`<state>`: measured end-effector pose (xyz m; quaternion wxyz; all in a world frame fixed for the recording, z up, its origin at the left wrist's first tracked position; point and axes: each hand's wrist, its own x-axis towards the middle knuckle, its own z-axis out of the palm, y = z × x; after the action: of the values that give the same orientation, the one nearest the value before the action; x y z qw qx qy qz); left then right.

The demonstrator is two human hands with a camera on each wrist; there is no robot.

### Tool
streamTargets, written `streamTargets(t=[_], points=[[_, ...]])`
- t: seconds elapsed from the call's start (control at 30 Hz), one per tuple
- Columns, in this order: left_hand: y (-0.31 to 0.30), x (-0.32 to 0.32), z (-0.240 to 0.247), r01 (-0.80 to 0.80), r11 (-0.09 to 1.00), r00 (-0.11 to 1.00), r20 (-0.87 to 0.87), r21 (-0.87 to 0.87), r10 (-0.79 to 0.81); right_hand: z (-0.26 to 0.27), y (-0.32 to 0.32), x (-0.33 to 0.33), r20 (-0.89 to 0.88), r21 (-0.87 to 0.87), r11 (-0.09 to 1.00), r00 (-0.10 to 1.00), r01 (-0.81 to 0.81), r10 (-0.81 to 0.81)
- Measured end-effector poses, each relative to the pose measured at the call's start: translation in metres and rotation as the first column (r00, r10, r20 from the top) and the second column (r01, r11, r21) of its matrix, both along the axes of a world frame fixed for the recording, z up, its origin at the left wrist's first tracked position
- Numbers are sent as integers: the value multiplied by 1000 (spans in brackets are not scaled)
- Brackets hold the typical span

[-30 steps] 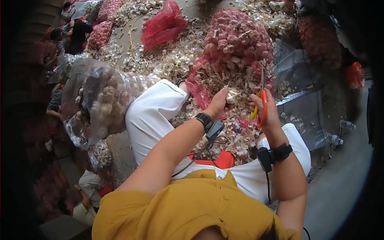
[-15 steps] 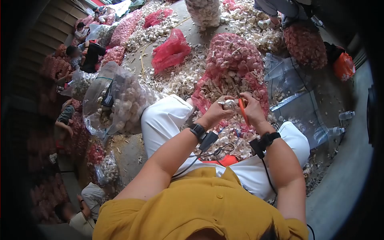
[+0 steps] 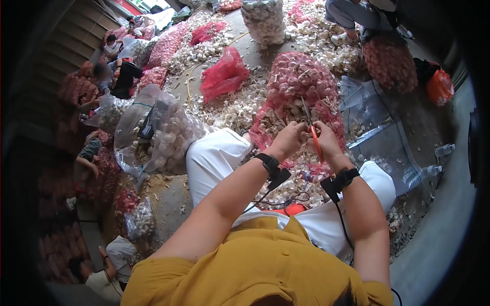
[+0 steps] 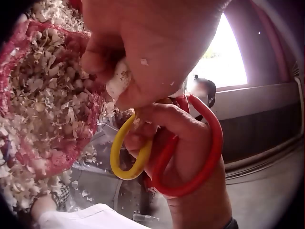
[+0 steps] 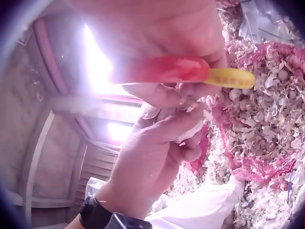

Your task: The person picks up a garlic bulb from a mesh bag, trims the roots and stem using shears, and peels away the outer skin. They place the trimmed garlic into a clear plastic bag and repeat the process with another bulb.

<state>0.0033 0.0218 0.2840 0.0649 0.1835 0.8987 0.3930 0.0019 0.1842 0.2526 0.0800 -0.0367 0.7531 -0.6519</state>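
Curled fingers of my left hand (image 3: 286, 139) grip a whitish garlic bulb (image 4: 118, 81), mostly covered by the hand in the head view. Close beside it, my right hand (image 3: 329, 144) holds scissors (image 3: 315, 143) with red and yellow handles, blades pointing up and away from me. In the left wrist view the hands meet near the bulb, and the handle loops (image 4: 213, 138) lie across the right palm. Just beyond both hands, a red mesh sack (image 3: 301, 71) of garlic bulbs lies with its mouth toward me, loose skins spilling out.
At left stands a clear plastic bag (image 3: 173, 127) of garlic bulbs with a dark object on it. A crumpled red mesh bag (image 3: 223, 76) lies on scattered skins. Clear plastic sheeting (image 3: 380, 148) and bottles (image 3: 444, 150) are at right. Other people sit far left.
The hands were apart a second ago and have come together, the scissors now beside the left hand. The head view has tilted up, showing more of the floor beyond.
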Motion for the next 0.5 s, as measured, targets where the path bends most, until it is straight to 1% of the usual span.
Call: streamTargets(t=[0.03, 0.07, 0.1, 0.13, 0.17, 0.2, 0.23, 0.27, 0.33, 0.37, 0.4, 0.47, 0.5], points=[[-5, 1, -9, -61, 991, 998, -33, -115, 57, 7, 1, 3, 93, -168, 985, 994, -35, 51], [-12, 2, -22, -125, 966, 991, -71, -226, 111, 17, 2, 5, 175, -333, 941, 977, -55, 119], [-37, -6, -68, -141, 967, 960, -267, -214, 81, 35, 6, 7, 211, -315, 944, 963, -93, 166], [-39, -6, -54, -136, 967, 960, -269, -218, 74, 40, 11, 4, 209, -319, 944, 965, -88, 161], [-44, -1, -40, -265, 959, 938, 255, 102, 233, 40, 16, 3, 230, -387, 922, 966, -18, 115], [-46, 8, -30, -517, 807, 659, 734, 285, 163, 36, 19, 4, 263, -452, 890, 962, 54, 75], [-45, 12, -29, -534, 774, 661, 739, 339, 133, 29, 23, 0, 224, -305, 951, 974, 59, 11], [-43, 12, -29, -533, 776, 661, 739, 337, 133, 28, 22, -1, 225, -306, 950, 974, 61, 10], [-39, 12, -30, -515, 686, 701, 713, 513, -7, 27, 19, -3, 96, -220, 974, 995, 55, -35], [-36, 8, -33, -496, 687, 720, 693, 532, -17, 12, 17, -7, 83, -112, 992, 996, 49, -39], [-30, 9, -27, -498, 686, 720, 694, 530, -13, 3, 11, -9, 84, -114, 992, 996, 46, -36], [-12, 11, -7, -556, 669, 725, 682, 494, 99, -5, 1, -8, 29, -59, 998, 1000, -11, 13], [-8, 9, -13, -542, 644, 761, 640, 540, 104, 12, -3, -1, 77, -112, 993, 996, -28, 37]])
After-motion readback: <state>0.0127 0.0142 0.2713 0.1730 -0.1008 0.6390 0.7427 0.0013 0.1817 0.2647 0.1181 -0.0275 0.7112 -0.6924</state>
